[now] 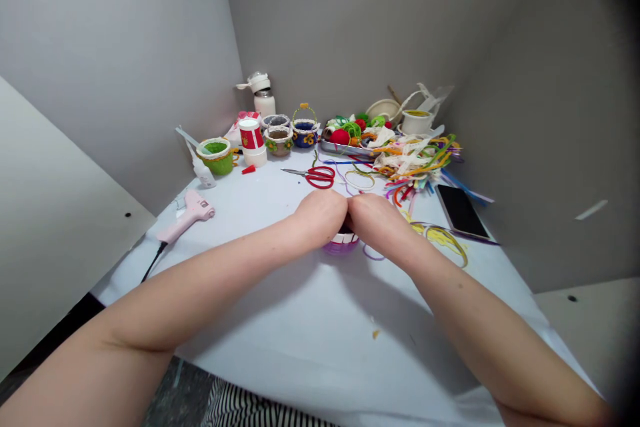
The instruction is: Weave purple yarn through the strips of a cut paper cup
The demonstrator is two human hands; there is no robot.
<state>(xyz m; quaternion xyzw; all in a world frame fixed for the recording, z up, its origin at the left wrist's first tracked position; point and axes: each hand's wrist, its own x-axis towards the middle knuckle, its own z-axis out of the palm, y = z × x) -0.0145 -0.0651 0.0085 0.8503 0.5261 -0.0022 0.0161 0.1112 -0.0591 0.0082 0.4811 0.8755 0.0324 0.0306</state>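
Side by side in the middle of the table, my left hand (323, 215) and my right hand (371, 217) bend inward until they almost touch. Beneath them is a small round cup (341, 247) with a purple lower part and white upright slats around its rim. Both hands meet over its far side and cover most of it. The backs of my hands hide the fingers, so any grip on the cup is out of sight. Purple yarn (373, 254) curls on the table just right of it. Red-handled scissors (320, 177) lie beyond my left hand.
At left are a pink glue gun (187, 217), a white squeeze bottle (204, 173) and a green pot (218, 160). Decorated small baskets (305, 133) stand at the back. A tray (347, 147) of yarn balls, a heap of colored strips (420, 160) and a phone (463, 211) occupy the right.
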